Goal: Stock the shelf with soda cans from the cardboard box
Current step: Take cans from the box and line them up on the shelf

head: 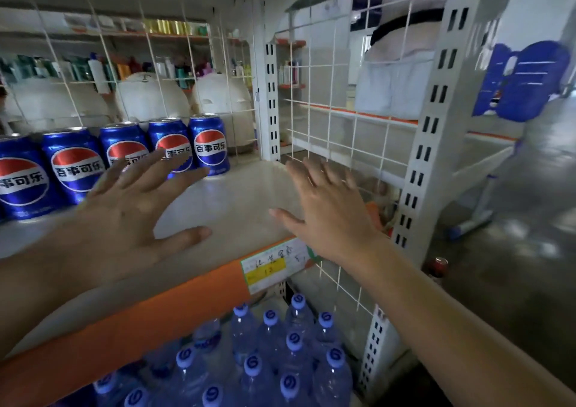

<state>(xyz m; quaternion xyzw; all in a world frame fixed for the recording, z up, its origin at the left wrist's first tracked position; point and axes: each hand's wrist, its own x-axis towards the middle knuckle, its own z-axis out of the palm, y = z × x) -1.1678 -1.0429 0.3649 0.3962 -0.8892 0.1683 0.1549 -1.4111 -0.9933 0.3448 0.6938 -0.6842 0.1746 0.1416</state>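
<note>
A row of several blue Pepsi cans (pixel 209 145) stands along the back of the white shelf board (pixel 237 201), from the left edge to about its middle. My left hand (pixel 124 210) hovers flat over the shelf with fingers spread, just in front of the cans and holding nothing. My right hand (pixel 330 210) is also spread and empty, above the shelf's right end beside the wire side grid (pixel 343 145). The cardboard box is out of view.
An orange price rail (pixel 156 310) with a paper label (pixel 274 266) fronts the shelf. Several water bottles with blue caps (pixel 271 356) fill the shelf below. A grey slotted upright (pixel 430 126) stands at right. A red can (pixel 438 266) sits on the floor beyond it.
</note>
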